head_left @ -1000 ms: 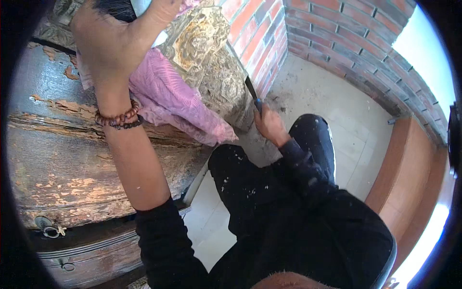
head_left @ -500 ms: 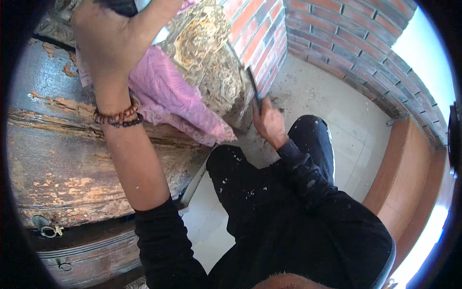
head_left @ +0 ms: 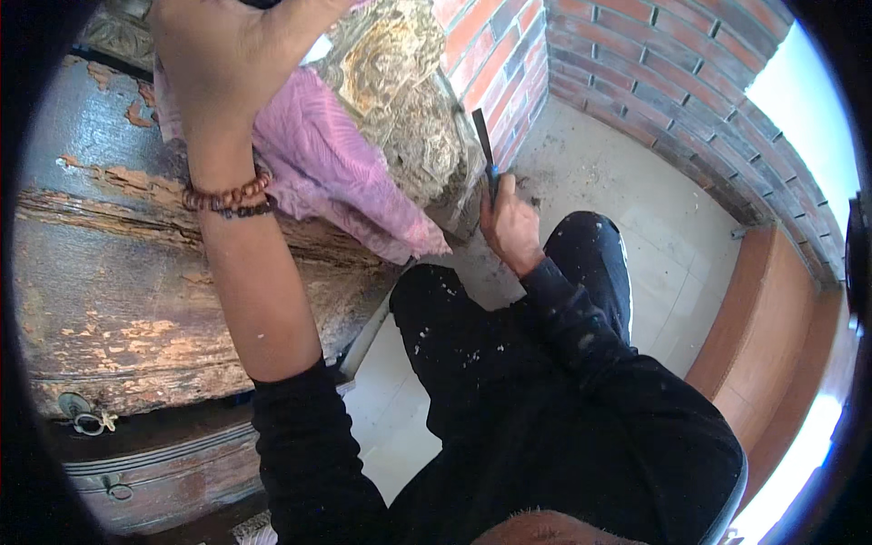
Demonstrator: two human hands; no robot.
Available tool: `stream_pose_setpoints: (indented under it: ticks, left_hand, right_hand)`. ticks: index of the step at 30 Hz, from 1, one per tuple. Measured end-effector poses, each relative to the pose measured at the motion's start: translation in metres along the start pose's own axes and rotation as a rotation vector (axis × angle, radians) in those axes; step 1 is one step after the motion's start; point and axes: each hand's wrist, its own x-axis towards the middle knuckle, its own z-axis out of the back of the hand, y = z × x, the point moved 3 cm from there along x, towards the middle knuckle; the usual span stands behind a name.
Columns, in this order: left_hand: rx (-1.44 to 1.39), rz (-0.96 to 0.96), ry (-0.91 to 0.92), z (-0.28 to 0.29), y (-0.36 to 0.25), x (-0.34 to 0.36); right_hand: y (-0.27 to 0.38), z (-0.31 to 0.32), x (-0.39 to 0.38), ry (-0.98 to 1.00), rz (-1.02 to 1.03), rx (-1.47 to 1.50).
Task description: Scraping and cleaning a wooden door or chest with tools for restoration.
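My left hand [head_left: 218,54] is at the top left, fingers curled over something dark and partly white that I cannot make out, with a crumpled pink cloth [head_left: 336,163] beneath and beside it. The cloth lies on a weathered wooden chest [head_left: 118,291] with flaking finish and ring pulls, against a rough carved, mottled block [head_left: 409,109]. My right hand [head_left: 510,222] grips a scraper [head_left: 485,136] with a narrow dark blade and blue-and-dark handle, held upright just right of the block, near the brick wall.
Brick walls [head_left: 654,64] meet in a corner above a pale tiled floor [head_left: 668,259] with scattered debris. A low reddish-brown ledge [head_left: 754,327] runs along the right, beside a bright opening. My knees in dark, paint-flecked trousers [head_left: 431,318] are below the chest.
My right hand and the scraper have moved upward, farther from me along the right side of the block. My left hand has shifted slightly upward and stays curled at the cloth.
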Motion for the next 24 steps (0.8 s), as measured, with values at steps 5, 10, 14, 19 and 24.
stream_pose_setpoints:
  ticks: [5, 10, 14, 19, 24]
  left_hand:
    - [0.009, -0.016, -0.011, -0.009, 0.005, -0.005]
    - [-0.007, -0.015, -0.004, -0.011, 0.000, 0.001]
    - [0.013, 0.002, 0.003, -0.008, 0.001, -0.001]
    - [0.008, -0.020, -0.010, -0.011, -0.001, -0.002]
    - [0.024, 0.024, 0.004, -0.001, 0.011, -0.003]
  right_hand:
    - [-0.007, 0.010, 0.011, -0.027, 0.148, -0.043]
    - [-0.038, -0.014, 0.023, 0.033, 0.162, -0.163]
    - [0.003, 0.032, 0.011, -0.156, 0.078, 0.020]
    - [-0.055, 0.005, 0.030, -0.028, 0.255, -0.255]
    - [-0.003, 0.068, 0.025, -0.107, 0.209, -0.050]
